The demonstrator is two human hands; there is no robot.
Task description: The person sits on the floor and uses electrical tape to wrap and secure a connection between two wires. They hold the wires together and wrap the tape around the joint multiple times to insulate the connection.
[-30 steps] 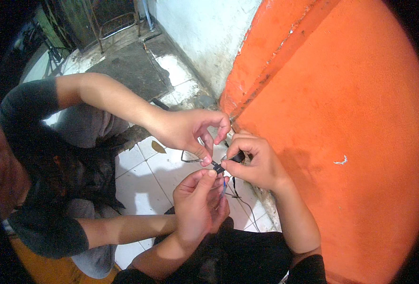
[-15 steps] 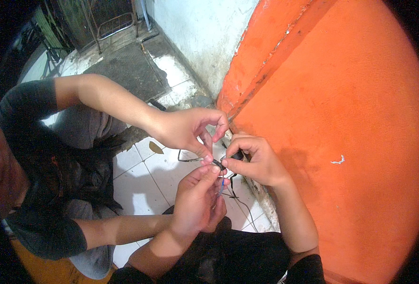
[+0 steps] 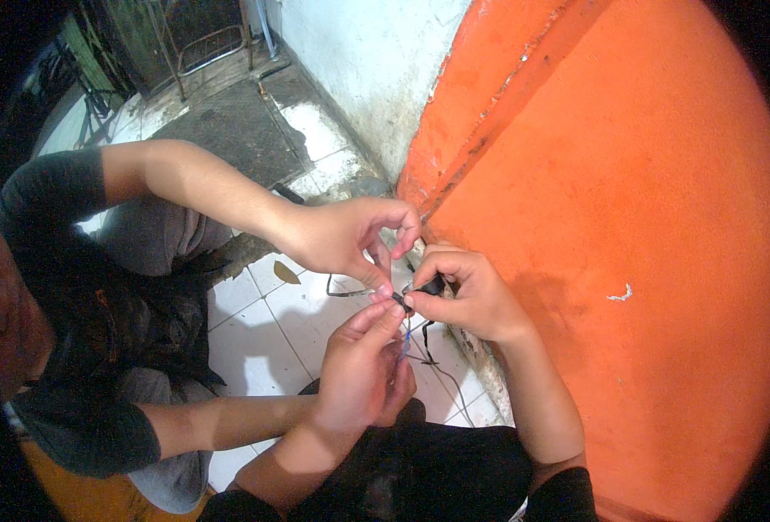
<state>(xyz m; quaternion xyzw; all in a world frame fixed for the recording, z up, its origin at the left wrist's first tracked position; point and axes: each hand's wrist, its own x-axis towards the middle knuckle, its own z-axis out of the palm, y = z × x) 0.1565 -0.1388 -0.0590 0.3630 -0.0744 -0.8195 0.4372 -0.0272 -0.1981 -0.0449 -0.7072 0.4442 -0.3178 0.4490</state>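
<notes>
My left hand (image 3: 369,361) pinches dark wires between thumb and fingertips, and a blue wire (image 3: 408,336) runs down along its fingers. My right hand (image 3: 470,291) is closed at the same spot, thumb and index finger pinching a thin black strip whose kind I cannot make out. Partly behind its fingers shows a black rounded object (image 3: 435,285). From the left, a co-worker's hand (image 3: 337,235) pinches the black wire (image 3: 350,294) just beside my left fingertips. The co-worker's other forearm (image 3: 228,426) passes behind my left wrist, its hand mostly hidden.
An orange wall (image 3: 646,217) rises close on the right, meeting a white wall (image 3: 367,70). Below the hands lies a white tiled floor (image 3: 267,339) with a dry leaf (image 3: 286,272). A thin cable (image 3: 454,387) hangs toward the wall base. The co-worker sits at left.
My right fingertips have shifted very slightly left at the wires. The other hands hold almost the same place.
</notes>
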